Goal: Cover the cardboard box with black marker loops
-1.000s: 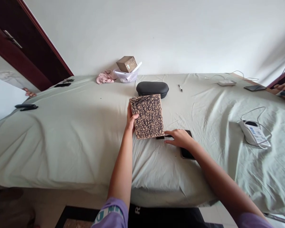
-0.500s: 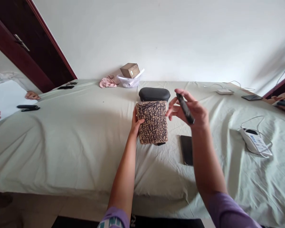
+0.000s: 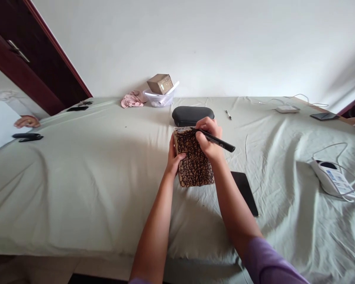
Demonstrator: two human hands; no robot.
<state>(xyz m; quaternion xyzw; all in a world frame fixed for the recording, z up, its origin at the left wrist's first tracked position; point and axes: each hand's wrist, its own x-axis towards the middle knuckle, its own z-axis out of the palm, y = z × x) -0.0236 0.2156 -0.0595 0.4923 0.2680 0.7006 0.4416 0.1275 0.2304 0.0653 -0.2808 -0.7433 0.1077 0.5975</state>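
A brown cardboard box (image 3: 195,163), its face covered in looping black scribbles, is held tilted by my left hand (image 3: 175,159), thumb on the front and fingers at its left side. My right hand (image 3: 211,138) is closed around a black marker (image 3: 219,142). The marker's tip end is at the top edge of the box, where whether it touches cannot be told. Just behind the box lies a black zip case (image 3: 193,115). A dark flat tablet or phone (image 3: 245,193) is partly hidden under my right forearm.
A pale green cloth (image 3: 91,177) covers the table. Toward the wall are a pink cloth (image 3: 132,99), a plastic basket (image 3: 159,99) with a small box (image 3: 160,83), and a pen (image 3: 228,114). A corded white device (image 3: 334,179) lies right. Another person's hand (image 3: 27,121) is left, near a stapler (image 3: 27,137).
My right hand has come left and down to the box's top edge, with the marker now pointing at it. The box is tilted slightly more, and the view has shifted.
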